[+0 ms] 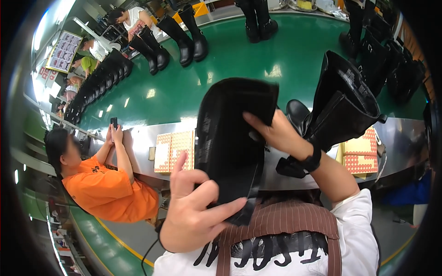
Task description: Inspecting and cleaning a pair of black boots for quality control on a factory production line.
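A tall black boot (232,138), partly smeared by motion, is held up in front of me, its wide dark shaft facing me. My right hand (276,131) grips its right side, the thumb laid over the shaft edge. A dark band circles that wrist. At the boot's lower end my left hand (195,211) is closed on the edge, the thumb against it, another finger bent and one pointing up. Right of my right hand, another black boot (338,106) stands with its shaft open. A dark shoe toe (297,112) shows beside it.
Sticker sheets (175,152) lie on the metal ledge (142,138), with more sheets (361,154) at right. Pairs of black boots (191,41) stand along the green conveyor belt (230,60). On my left a person in orange (110,188) holds a phone (113,122). Other people work further off.
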### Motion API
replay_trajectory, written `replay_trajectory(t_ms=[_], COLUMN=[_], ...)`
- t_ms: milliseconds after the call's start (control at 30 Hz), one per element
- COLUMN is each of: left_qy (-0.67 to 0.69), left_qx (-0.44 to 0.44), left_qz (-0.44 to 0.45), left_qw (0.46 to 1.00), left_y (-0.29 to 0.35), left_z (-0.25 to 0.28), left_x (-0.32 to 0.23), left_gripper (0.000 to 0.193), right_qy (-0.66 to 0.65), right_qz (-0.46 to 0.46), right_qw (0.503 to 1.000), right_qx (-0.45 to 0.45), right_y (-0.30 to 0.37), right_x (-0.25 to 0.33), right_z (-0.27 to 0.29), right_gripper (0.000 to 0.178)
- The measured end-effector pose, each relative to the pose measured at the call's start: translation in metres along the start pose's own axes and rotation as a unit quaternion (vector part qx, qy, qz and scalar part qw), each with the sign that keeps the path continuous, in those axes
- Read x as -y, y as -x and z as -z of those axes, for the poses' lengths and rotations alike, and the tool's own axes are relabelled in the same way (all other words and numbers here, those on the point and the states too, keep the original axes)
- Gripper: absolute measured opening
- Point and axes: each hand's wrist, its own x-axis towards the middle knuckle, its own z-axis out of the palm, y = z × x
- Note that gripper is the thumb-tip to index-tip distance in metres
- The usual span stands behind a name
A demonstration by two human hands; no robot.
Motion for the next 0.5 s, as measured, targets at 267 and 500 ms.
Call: replay_trajectory(t_ms=[267, 500], left_qy=[0.048, 0.070], left_qx=[0.025, 0.029], left_qz=[-0.006, -0.026], left_qw=[0.999, 0.997], left_y=[0.045, 0.044], left_z=[0.006, 0.003], left_x=[0.028, 0.030], left_gripper=[0.045, 0.044], right_qy=[0.049, 0.007], right_qz=[0.021, 0.010], right_qw=[0.997, 0.996], right_qx=[0.061, 0.090], right_y=[-0.022, -0.019], right_x=[-0.023, -0.020], right_z=[-0.004, 0.000], right_gripper=[0.042, 0.040])
